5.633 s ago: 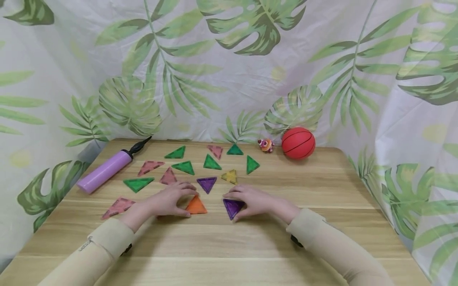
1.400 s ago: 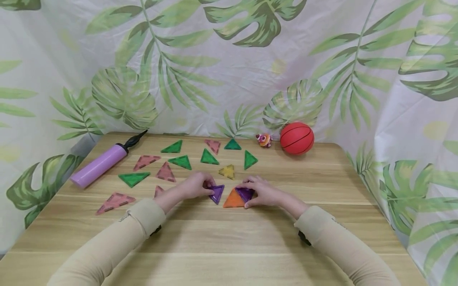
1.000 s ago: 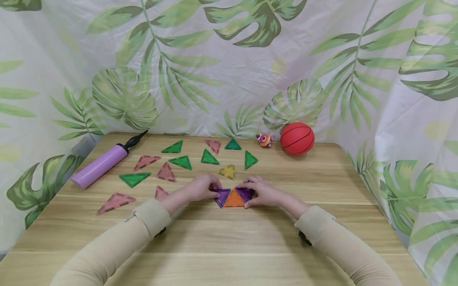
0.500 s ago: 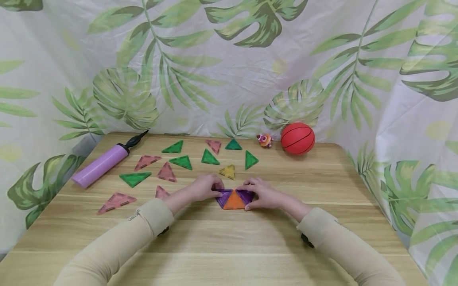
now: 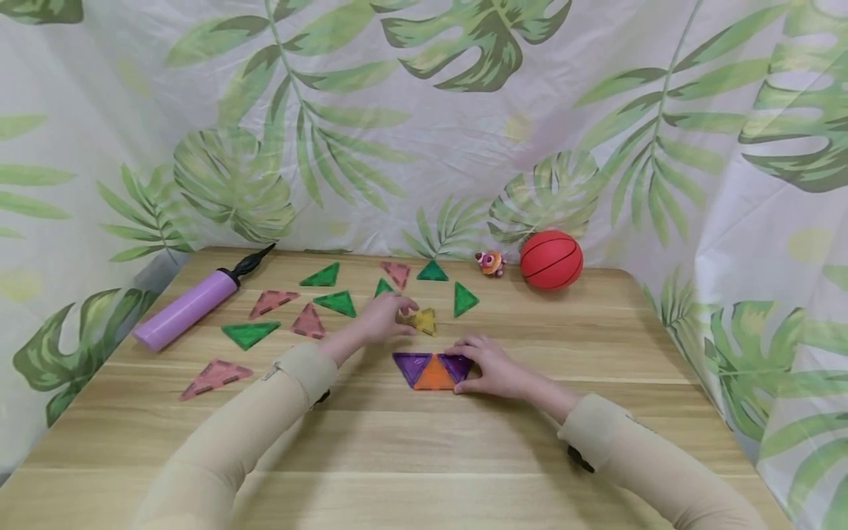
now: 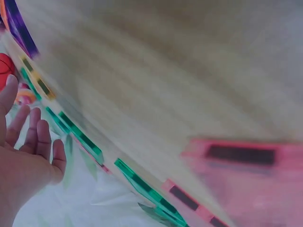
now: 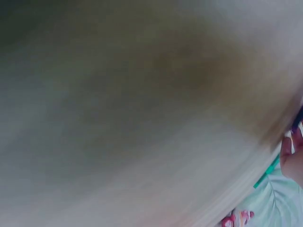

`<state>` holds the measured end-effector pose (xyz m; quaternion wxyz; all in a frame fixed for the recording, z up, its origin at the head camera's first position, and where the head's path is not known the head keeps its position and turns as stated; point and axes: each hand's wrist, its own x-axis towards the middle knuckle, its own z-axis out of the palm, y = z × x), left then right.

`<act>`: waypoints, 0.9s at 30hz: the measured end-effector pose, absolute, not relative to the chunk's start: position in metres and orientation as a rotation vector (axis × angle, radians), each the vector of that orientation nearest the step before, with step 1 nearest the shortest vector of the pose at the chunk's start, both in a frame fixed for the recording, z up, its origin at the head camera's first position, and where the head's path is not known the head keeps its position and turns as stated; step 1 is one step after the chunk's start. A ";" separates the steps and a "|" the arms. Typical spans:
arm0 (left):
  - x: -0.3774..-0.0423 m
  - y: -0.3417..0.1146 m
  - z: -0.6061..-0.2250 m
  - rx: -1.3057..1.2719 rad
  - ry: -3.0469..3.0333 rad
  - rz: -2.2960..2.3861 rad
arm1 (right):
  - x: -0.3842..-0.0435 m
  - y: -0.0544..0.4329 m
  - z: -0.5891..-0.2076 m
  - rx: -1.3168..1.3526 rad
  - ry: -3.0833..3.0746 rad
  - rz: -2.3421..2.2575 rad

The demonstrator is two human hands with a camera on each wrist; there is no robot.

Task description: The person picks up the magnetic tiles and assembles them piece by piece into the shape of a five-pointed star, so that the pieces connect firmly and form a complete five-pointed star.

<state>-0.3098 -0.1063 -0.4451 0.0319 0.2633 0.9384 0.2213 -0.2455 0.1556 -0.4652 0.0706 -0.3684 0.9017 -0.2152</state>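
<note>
Three triangular magnetic tiles lie edge to edge in a row: a left purple tile point(image 5: 411, 368), an orange tile point(image 5: 433, 375) and a right purple tile point(image 5: 457, 364). My right hand point(image 5: 493, 369) pinches the right purple tile between thumb and fingers, covering its outer part. Beyond the row, my left hand point(image 5: 384, 318) reaches over the table beside a small yellow triangular tile point(image 5: 427, 321). In the left wrist view, the left hand point(image 6: 31, 156) has its fingers loosely extended, with nothing held. The right wrist view shows only a bit of the right hand point(image 7: 294, 163).
Several loose green tiles point(image 5: 250, 334) and pink tiles point(image 5: 215, 377) are scattered to the left and back. A purple hand pump point(image 5: 188, 309) lies along the left edge. At the back right sit a red ball point(image 5: 551, 259) and a small figurine point(image 5: 491, 263).
Orange tile slid right against the right purple tile; my left hand joined the other purple tile to its left side, released it and moved back to the yellow tile. Right hand keeps its pinch.
</note>
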 end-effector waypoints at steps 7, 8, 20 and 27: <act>-0.333 -0.100 -0.451 0.883 2.810 0.552 | -0.228 0.153 -0.475 -1.076 2.888 -0.733; -0.334 -0.099 -0.451 0.898 2.798 0.535 | -0.225 0.153 -0.477 -1.045 2.918 -0.743; -0.346 -0.093 -0.453 0.957 2.736 0.356 | -0.199 0.148 -0.490 -0.588 3.066 -0.929; -0.351 -0.092 -0.452 0.965 2.712 0.367 | -0.197 0.145 -0.494 -0.468 3.111 -0.906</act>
